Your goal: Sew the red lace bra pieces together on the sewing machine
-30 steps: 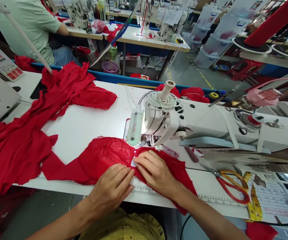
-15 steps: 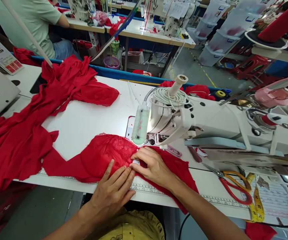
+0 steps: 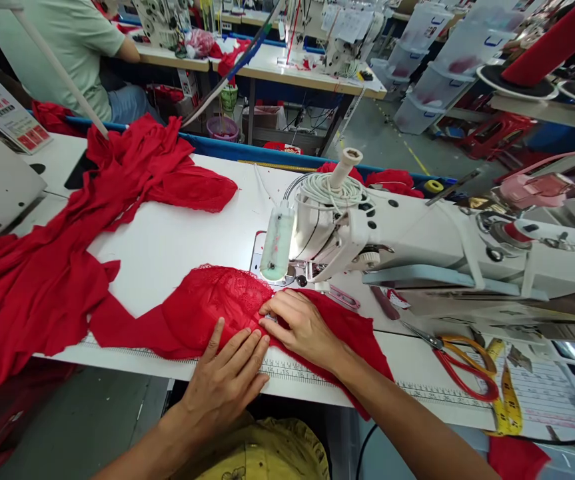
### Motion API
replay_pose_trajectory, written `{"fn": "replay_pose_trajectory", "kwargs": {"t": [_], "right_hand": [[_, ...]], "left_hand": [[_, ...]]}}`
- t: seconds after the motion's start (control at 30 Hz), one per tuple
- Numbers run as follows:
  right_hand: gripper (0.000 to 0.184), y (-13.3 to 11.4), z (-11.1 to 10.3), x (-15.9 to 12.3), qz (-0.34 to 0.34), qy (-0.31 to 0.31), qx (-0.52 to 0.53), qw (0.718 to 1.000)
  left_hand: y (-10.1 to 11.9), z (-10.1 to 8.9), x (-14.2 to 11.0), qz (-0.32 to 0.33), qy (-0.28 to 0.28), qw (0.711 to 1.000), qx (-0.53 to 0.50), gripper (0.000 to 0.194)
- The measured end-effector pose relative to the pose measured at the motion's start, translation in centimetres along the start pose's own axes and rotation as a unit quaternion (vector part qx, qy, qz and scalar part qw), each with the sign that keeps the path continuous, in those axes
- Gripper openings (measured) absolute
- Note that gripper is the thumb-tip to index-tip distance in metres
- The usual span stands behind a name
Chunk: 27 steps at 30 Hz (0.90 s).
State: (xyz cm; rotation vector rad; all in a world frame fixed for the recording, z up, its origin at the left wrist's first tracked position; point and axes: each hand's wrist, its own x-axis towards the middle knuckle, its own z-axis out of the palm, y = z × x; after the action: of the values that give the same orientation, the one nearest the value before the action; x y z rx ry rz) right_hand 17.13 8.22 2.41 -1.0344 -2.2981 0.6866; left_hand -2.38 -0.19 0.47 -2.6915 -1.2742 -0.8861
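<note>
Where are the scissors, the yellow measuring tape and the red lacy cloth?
Scissors (image 3: 436,343), head view: on the pivot.
Yellow measuring tape (image 3: 511,395), head view: on its flat strip.
Red lacy cloth (image 3: 230,299), head view: on the rounded lacy part.

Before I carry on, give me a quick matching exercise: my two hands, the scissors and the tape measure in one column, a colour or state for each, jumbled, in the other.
1. Left hand
2. Right hand
3. Scissors
4. Tape measure

A. Yellow
B. Fingers bent, nearer the sewing machine
C. Orange and red handles
D. Fingers stretched out on the red fabric

Pairs: 1-D, 2-B, 3-C, 4-A
</note>
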Motion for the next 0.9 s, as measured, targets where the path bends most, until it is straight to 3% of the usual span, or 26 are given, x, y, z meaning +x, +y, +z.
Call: {"fn": "replay_pose_trajectory", "kwargs": {"t": [0.23,0.47,0.53,0.6,0.73,0.83,0.9], "right_hand": [[0.02,-0.6,-1.3,-1.0,-0.012,0.032,0.071,0.997],[0.023,-1.4,-2.4,-3.5,0.003,0.109,-0.086,0.99],[0.024,-0.4,-3.2,-3.9,0.034,0.158,-0.17,0.972],[0.025,0.9,-4.3,-4.0,0.077,0.169,-0.272,0.944],[0.026,2.7,-6.7,-4.0,0.196,0.077,-0.414,0.885],[0.028,3.1,-8.1,-4.2,0.283,0.018,-0.46,0.841],[0.029,3.5,-8.6,-4.5,0.305,0.002,-0.471,0.828]], "left_hand": [[0.2,-1.1,0.7,-0.036,-0.011,0.999,-0.038,0.03],[-0.3,-2.2,2.1,-0.016,0.013,0.999,-0.044,0.024],[-0.4,-1.9,2.1,-0.007,0.006,0.999,-0.031,0.026],[-0.4,-1.4,1.9,0.002,0.001,1.0,-0.01,0.027],[-0.2,-0.7,1.5,0.011,0.013,1.0,0.013,0.026],[-0.2,-0.6,1.4,0.014,0.027,0.999,0.017,0.026],[-0.3,-0.6,1.5,0.021,0.028,0.999,0.021,0.027]]}}
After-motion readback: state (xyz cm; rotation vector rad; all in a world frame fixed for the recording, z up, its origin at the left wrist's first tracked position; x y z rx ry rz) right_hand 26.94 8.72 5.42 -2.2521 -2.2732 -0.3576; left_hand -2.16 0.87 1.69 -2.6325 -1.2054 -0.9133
